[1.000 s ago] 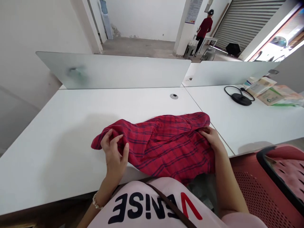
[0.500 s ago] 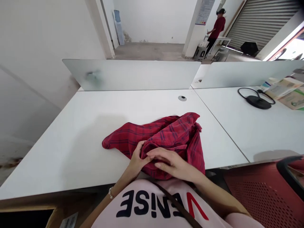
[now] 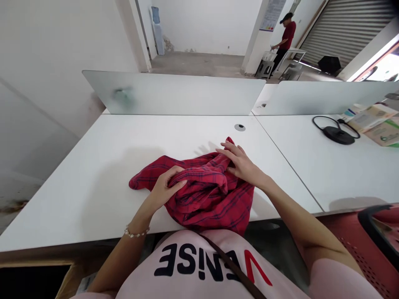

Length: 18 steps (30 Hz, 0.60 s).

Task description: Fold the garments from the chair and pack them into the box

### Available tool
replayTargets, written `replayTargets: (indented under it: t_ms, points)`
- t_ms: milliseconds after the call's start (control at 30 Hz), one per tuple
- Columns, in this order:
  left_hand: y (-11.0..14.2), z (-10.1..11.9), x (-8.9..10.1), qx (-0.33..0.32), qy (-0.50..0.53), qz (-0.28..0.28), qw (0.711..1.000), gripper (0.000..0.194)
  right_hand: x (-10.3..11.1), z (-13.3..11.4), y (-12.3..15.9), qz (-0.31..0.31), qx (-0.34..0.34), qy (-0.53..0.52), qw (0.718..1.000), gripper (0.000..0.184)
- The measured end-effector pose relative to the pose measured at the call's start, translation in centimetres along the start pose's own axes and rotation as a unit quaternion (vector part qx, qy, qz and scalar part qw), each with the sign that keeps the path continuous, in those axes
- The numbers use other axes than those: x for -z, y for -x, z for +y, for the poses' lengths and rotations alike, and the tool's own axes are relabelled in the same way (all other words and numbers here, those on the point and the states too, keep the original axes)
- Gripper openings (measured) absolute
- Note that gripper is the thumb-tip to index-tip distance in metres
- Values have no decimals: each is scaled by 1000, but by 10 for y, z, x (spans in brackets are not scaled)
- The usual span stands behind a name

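Note:
A red plaid garment (image 3: 202, 195) lies bunched in folds on a white desk (image 3: 87, 207), close to the near edge. My left hand (image 3: 165, 187) is curled over a fold on its left side, gripping the cloth. My right hand (image 3: 240, 164) rests on the far top of the bunch with its fingers spread. The garment's collar, sleeves and any buttons are hidden in the folds.
A frosted divider panel (image 3: 171, 93) stands along the desk's far side. To the right are a black cable with a round base (image 3: 336, 135) and papers (image 3: 370, 118). A red mesh chair (image 3: 378, 232) is at lower right. A person in red (image 3: 286, 37) stands far off.
My hands have moved apart from their close position at the near side, with the right hand now on the far top. The cloth is bunched higher, and the view has shifted slightly.

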<state>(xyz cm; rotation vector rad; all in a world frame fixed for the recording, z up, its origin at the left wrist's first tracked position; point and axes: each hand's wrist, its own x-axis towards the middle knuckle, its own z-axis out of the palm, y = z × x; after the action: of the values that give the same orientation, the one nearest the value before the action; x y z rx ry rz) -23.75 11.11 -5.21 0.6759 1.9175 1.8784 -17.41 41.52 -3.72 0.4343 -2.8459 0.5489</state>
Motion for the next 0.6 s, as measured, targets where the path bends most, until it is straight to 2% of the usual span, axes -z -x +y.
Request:
replayTargets:
  t_ms: [67, 167, 233, 367, 433, 500, 600]
  points:
    - [-5, 2, -1, 1, 19, 8, 1000, 29, -5, 8, -19, -30, 12, 1, 999, 39]
    - [-3, -12, -7, -19, 83, 82, 993, 51, 1, 22, -42, -47, -32, -9, 998, 17]
    - [6, -30, -13, -33, 109, 95, 989, 65, 11, 28, -50, -23, -77, -8, 997, 12]
    - [37, -67, -27, 12, 82, 48, 995, 89, 34, 28, -58, 64, -116, 10, 991, 7]
    - [48, -81, -32, 44, 47, 22, 998, 86, 41, 28, -59, 93, -127, 20, 987, 6]
    - [51, -89, -31, 63, 33, 1, 997, 69, 44, 32, -58, 104, -134, 33, 985, 8]
    - [30, -85, -15, 62, 43, 4, 997, 44, 51, 49, -55, 105, -124, 67, 984, 16]
